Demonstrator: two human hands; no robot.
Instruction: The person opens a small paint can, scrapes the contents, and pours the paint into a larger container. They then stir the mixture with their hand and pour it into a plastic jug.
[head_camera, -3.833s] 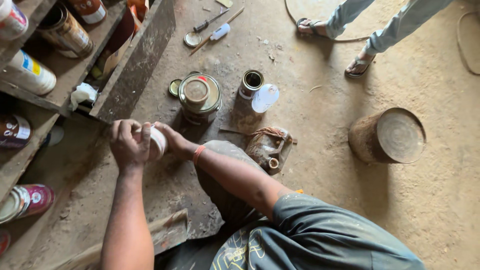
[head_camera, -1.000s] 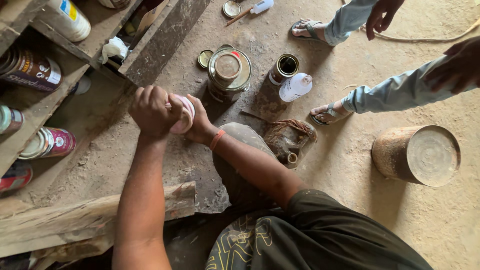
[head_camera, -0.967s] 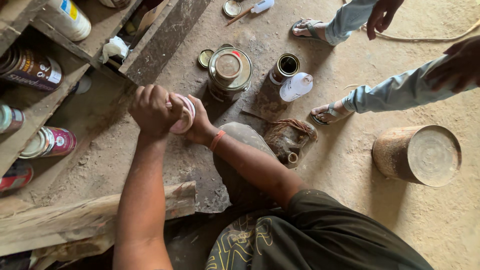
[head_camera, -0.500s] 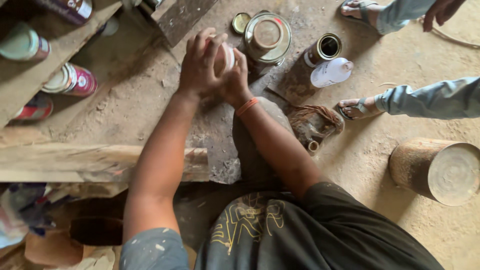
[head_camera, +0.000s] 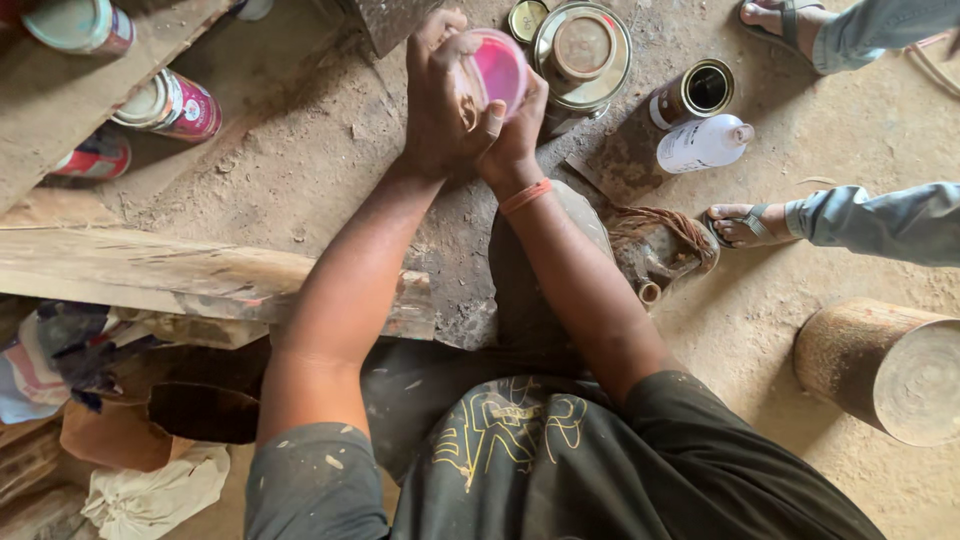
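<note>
Both my hands are wrapped around a small round container (head_camera: 497, 68) whose face shows bright pink. My left hand (head_camera: 440, 105) covers its left side, fingers curled over the rim. My right hand (head_camera: 517, 135), with an orange band on the wrist, cups it from below and from the right. I hold the container above the dusty floor, just left of a large round tin (head_camera: 583, 45) with its lid on. Much of the container's body is hidden by my fingers.
An open small can (head_camera: 692, 92) and a white plastic bottle (head_camera: 705, 145) lie right of the tin. Another person's sandalled foot (head_camera: 745, 222) stands nearby, beside a rusty drum (head_camera: 890, 365). Paint cans (head_camera: 170, 105) lie at left above a wooden plank (head_camera: 150, 270).
My hands and the container now sit nearer the large tin and higher in view. The container's pink face now shows, where it looked white before. The other person's feet shifted.
</note>
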